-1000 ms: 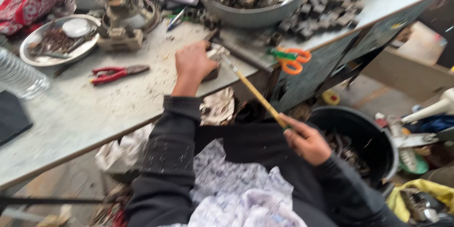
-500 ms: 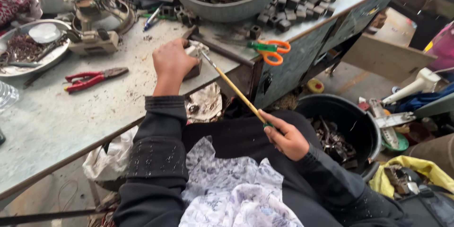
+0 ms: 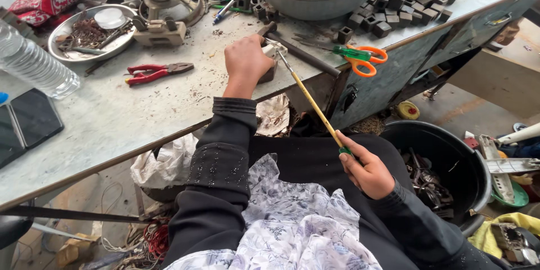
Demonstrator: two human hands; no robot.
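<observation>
Screwdriver point(image 3: 312, 103) ran from the right hand point(image 3: 365, 170), closed on its handle, up to a small part point(image 3: 272, 56) gripped by the left hand point(image 3: 246, 61) at the table point(image 3: 112, 118) edge, beside scissors point(image 3: 360, 57).

Head camera looks steeply down — close over workbench point(image 3: 112, 118).

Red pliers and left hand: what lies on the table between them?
In the head view, only bare, gritty table separates the red pliers from the left hand.
</observation>
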